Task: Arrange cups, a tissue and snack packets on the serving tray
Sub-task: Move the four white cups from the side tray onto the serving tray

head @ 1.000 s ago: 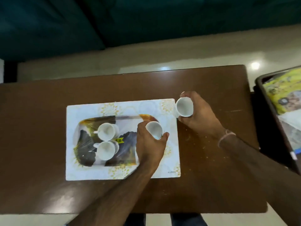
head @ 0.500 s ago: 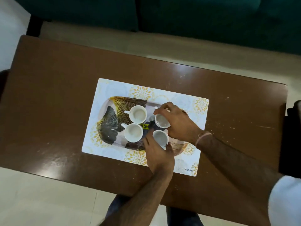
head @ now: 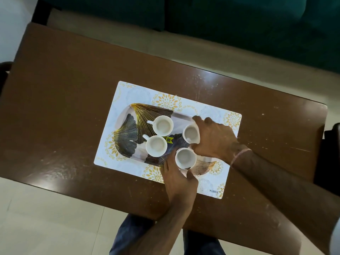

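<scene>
Four white cups stand upright on the serving tray [head: 128, 124], which lies on a patterned placemat [head: 217, 183] in the middle of the brown desk [head: 73, 107]. The two cups toward the tray's left end, the far-left cup [head: 163, 125] and the near-left cup [head: 156, 145], stand free with their handles pointing left, close together but apparently not touching. The right hand [head: 213, 139] is curled around the far-right cup [head: 191, 133], fingers wrapped on its far and right sides, and the left hand [head: 177, 176] grips the near-right cup [head: 185, 157] between thumb and fingers from the near side; both cups look set down, or very nearly so, though I cannot tell whether their bases are fully seated. No tissue or snack packets are in view, so the cup stage looks close to done and the rest not begun. The main risk, as I judge it, lies in the letting go: the four cups are bunched in the tray's middle and right part, and a finger dragging as either hand draws back could tip a cup or knock it into its neighbour. The near-right cup sits near the tray's front rim, so a nudge might push it against that edge. The tight cluster may also leave awkward room for the tissue and packets, except at the bare left end.
</scene>
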Tool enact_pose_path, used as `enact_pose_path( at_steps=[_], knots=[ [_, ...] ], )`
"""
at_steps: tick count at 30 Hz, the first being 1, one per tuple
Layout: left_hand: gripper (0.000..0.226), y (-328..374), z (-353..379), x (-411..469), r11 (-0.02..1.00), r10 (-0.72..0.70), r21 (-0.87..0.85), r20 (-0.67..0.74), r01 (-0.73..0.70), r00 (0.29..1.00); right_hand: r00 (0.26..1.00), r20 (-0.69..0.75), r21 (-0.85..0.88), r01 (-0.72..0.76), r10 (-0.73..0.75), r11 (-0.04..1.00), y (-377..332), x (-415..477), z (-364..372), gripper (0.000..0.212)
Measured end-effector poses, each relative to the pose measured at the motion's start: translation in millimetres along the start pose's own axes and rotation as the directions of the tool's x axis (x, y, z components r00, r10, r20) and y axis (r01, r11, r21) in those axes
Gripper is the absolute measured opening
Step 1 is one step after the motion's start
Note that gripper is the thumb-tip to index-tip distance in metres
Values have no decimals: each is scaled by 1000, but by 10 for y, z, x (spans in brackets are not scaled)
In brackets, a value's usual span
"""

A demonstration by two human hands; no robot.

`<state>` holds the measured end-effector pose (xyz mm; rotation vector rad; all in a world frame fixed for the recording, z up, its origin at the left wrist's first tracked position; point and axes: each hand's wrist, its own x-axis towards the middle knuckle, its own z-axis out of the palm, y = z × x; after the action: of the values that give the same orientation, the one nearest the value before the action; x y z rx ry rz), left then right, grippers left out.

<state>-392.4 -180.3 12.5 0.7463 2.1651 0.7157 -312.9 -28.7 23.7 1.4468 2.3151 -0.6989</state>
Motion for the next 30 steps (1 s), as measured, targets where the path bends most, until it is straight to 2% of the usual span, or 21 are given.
enact_pose_path(
  at_steps=[2,4,6,8,10,14,17,21,24,30],
  knots=[
    [81,-10,-14,-34,999,-36,-3,-5,36,999,999,-41,-78,-9,6,997,14,-8,-101,88],
    [73,-15,-17,-53,996,-90,-31,-14,89,996,996,-37,-185,75,-84,980,21,38,-181,82],
    [56,0,-22,-32,984,-156,-92,-47,151,987,980,0,-248,191,-197,950,11,112,-216,63],
    [36,26,-34,25,961,-242,-154,-69,230,968,969,10,-268,241,-248,933,-3,188,-212,41],
    [23,37,-38,84,923,-346,-199,-58,329,936,970,-4,-281,234,-244,931,-21,239,-193,31],
    [16,29,-1,126,847,-471,-281,-6,451,882,982,-26,-254,175,-188,951,-102,247,-168,28],
    [17,38,23,141,762,-562,-378,20,526,827,990,-51,-138,123,-131,983,-152,225,-156,28],
    [21,104,27,200,568,-668,-578,94,586,739,995,-41,-49,85,-87,995,-199,254,-144,30],
    [25,140,23,234,474,-685,-645,157,599,711,996,-49,-28,75,-76,997,-201,264,-130,31],
    [31,171,-12,238,360,-698,-694,243,624,674,994,-78,29,82,-80,996,-178,235,-101,32]
  ],
)
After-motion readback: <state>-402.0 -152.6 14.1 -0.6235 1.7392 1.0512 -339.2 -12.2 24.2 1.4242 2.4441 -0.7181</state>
